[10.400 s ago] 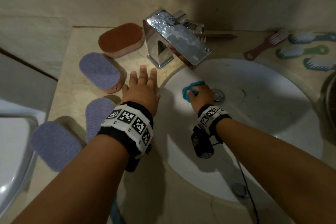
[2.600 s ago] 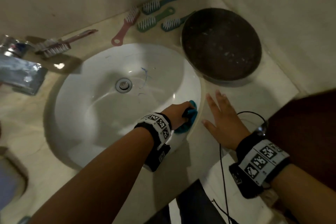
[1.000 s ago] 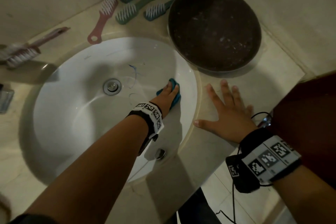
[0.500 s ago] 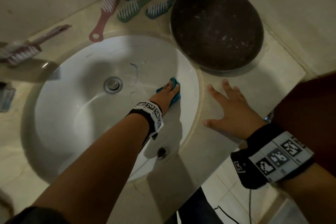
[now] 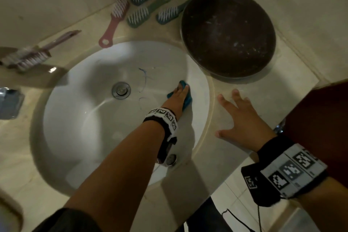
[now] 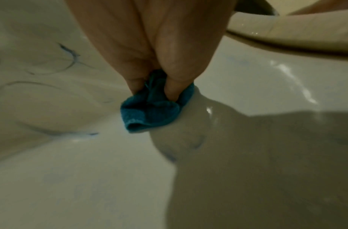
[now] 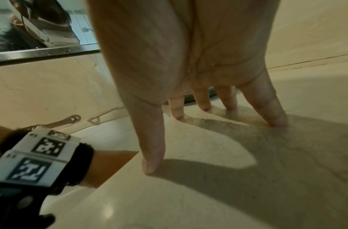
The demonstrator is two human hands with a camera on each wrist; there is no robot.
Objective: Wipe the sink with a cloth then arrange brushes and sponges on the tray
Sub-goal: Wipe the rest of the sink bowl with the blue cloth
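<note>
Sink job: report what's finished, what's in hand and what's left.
Done: nothing fully yet. In hand: the left hand presses the teal cloth against the sink wall, where blue marks remain; the right hand rests flat on the counter. Left: the tray holds nothing, and the four brushes lie on the counter beside it. No sponges in view.
</note>
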